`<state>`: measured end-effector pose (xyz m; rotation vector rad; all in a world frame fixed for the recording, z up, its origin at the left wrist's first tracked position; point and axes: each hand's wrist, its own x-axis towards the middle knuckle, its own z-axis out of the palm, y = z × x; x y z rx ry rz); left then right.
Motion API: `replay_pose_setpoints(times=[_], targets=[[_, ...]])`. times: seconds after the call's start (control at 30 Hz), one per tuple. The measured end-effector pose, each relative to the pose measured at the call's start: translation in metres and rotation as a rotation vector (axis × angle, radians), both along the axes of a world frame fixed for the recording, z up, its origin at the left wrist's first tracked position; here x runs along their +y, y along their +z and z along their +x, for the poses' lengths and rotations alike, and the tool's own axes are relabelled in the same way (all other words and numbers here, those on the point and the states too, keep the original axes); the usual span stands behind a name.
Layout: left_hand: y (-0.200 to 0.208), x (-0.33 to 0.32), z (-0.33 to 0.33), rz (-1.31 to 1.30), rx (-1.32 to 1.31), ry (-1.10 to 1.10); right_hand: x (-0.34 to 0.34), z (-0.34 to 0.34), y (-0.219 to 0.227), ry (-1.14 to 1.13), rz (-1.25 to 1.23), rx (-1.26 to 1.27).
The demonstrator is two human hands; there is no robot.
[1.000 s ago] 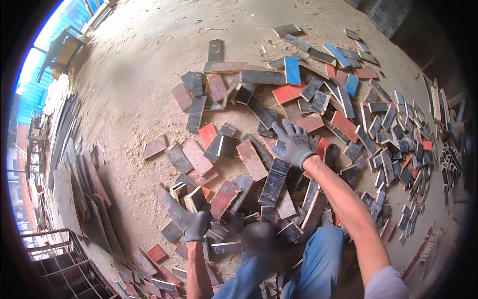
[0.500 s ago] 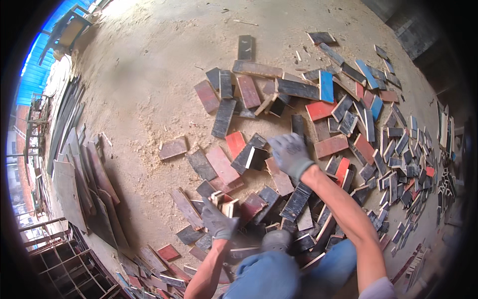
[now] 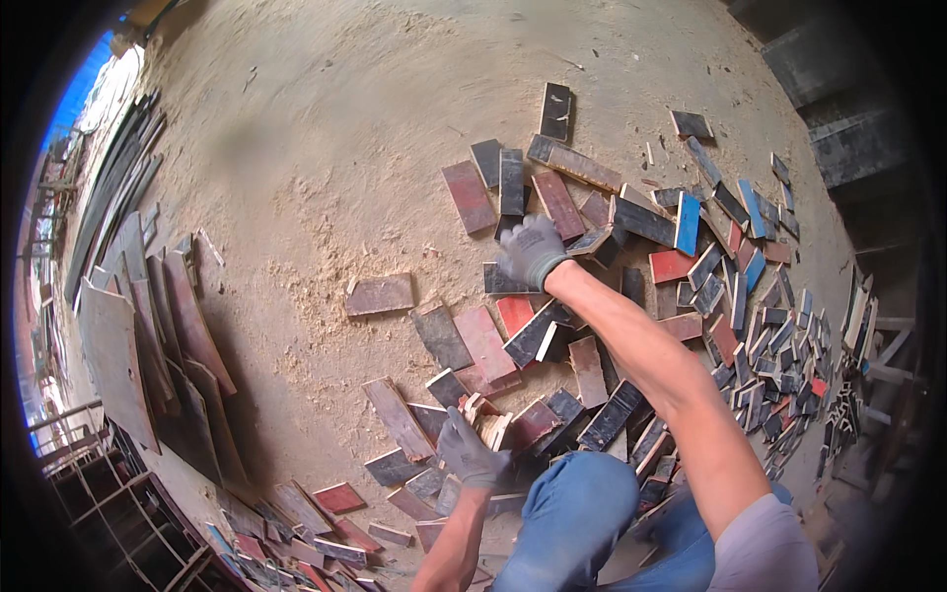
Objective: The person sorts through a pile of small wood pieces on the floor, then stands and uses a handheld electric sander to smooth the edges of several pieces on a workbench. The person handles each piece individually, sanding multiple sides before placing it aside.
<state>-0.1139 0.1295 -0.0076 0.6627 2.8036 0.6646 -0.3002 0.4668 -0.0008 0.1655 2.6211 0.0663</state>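
- Wood blocks (image 3: 589, 371) spread over the floor (image 3: 326, 148), from its middle to its near and right edges
- Left of these, boards (image 3: 116, 355) along the floor's left edge
- Behind the boards, long strips (image 3: 113, 187)
- Before them, toward the near left corner, a metal frame (image 3: 110, 496)

A rough woodworking workshop, judging by the dusty floor (image 3: 326, 128), scattered board offcuts (image 3: 646, 219) and larger panels (image 3: 115, 355)
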Motion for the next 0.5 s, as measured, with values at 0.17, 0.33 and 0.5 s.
replay_pose_setpoints(times=[0.17,0.33,0.5], targets=[[-0.004,-0.012,0.003,-0.025,-0.141,0.049,-0.015,-0.058,-0.026,-0.086,0.1,0.338],[-0.016,-0.015,0.007,0.073,-0.074,0.061,-0.009,-0.091,-0.063,-0.266,0.045,0.274],[-0.01,-0.029,0.006,0.001,-0.102,0.094,-0.069,-0.057,-0.047,-0.358,-0.496,0.344]])
